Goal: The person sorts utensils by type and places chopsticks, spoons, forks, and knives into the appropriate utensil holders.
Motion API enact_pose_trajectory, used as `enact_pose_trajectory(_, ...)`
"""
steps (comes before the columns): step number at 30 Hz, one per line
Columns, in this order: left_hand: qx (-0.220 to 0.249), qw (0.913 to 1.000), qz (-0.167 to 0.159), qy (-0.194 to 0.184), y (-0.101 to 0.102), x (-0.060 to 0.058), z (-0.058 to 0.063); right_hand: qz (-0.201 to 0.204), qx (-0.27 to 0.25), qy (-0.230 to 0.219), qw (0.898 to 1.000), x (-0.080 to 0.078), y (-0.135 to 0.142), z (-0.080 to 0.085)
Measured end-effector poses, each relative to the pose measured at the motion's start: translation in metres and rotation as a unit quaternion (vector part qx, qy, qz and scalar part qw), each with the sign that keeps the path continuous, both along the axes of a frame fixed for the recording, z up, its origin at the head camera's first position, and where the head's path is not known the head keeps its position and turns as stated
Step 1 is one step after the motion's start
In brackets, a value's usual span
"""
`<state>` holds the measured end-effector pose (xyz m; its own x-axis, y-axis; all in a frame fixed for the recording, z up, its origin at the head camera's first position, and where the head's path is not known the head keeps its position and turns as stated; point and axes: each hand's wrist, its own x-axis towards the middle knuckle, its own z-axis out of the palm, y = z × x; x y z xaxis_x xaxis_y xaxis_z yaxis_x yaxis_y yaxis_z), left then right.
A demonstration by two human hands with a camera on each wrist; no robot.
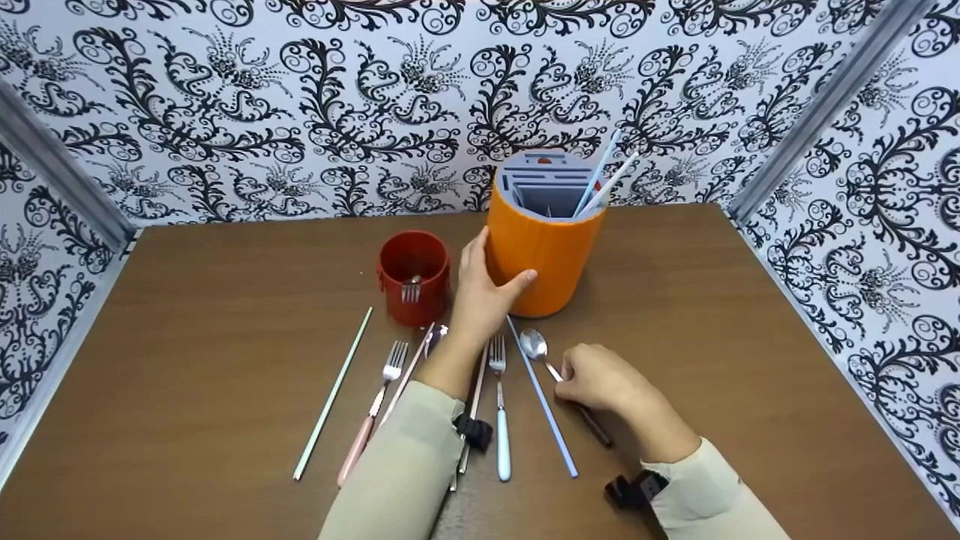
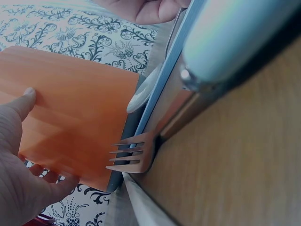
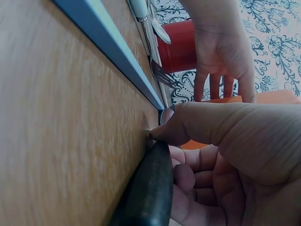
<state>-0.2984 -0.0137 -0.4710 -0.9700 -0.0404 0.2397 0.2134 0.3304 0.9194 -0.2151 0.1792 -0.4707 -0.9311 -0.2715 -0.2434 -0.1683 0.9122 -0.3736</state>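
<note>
My left hand [image 1: 480, 289] rests against the side of an orange utensil holder [image 1: 547, 262], thumb on its front and fingers spread along its left side. The holder stands upright with a grey slotted top, and two pale chopsticks [image 1: 609, 176] lean out of it. My right hand [image 1: 604, 379] pinches a dark-handled spoon [image 1: 534, 343] at its neck, low over the table. In the right wrist view the spoon's black handle [image 3: 148, 193] points toward the camera. A blue chopstick [image 1: 544, 397] and a blue-handled fork [image 1: 502, 435] lie between my hands.
A red cup [image 1: 415, 300] with a fork [image 1: 411, 291] in it stands left of the holder. A green chopstick [image 1: 334, 394], a pink-handled fork [image 1: 364, 439] and more chopsticks lie on the wooden table [image 1: 225, 360]. Patterned walls [image 1: 375, 112] enclose the back and sides.
</note>
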Motion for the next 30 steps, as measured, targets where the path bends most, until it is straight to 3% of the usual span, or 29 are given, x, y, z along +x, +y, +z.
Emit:
enact_pose_trajectory(13,0.015,0.9998,-0.010,-0.007,0.0000,0.0006,0.0011,-0.019,0.022,-0.009,1.000,0.0022,-0.0018,0.0032)
enact_pose_trajectory(30,0.014,0.9998,-0.010,-0.003,-0.0002,0.0004,0.0005,-0.008,0.010,0.002,1.000,0.0008,-0.0011,0.0025)
